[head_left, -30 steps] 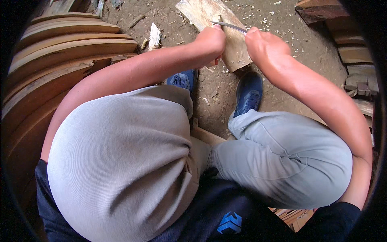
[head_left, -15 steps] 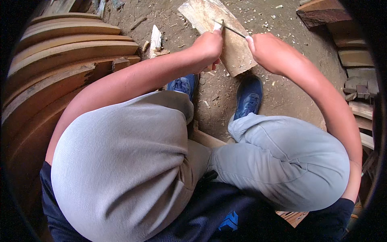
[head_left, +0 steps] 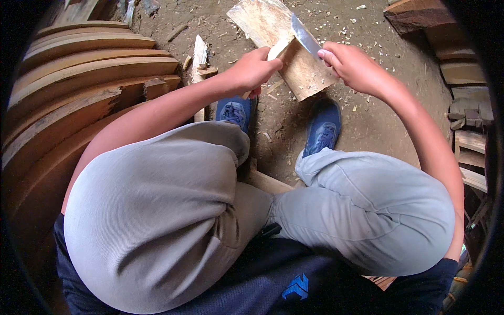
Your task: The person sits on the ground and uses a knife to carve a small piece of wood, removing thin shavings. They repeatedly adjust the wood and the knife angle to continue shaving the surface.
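Observation:
My left hand [head_left: 255,70] is closed around a pale wooden stick [head_left: 280,47], whose upper end sticks out past the thumb toward the far right. In my right hand [head_left: 344,61] is a knife [head_left: 304,35], its broad flat blade turned up to the light and slanting to the far left. The blade lies close to the tip of the stick; I cannot tell whether they touch. Beneath both is a thick wooden board [head_left: 304,73] on the ground, dotted with shavings. The knife's handle is mostly hidden in my right fist.
Curved wooden planks [head_left: 100,60] are stacked along the left side. More timber [head_left: 464,73] is piled at the right. A split piece of wood [head_left: 199,55] lies left of the board. Chips cover the dirt floor [head_left: 378,118] around my blue shoes [head_left: 322,126].
The knife has turned from edge-on to showing its flat blade. My left hand has moved slightly left and nearer, and more of the stick shows.

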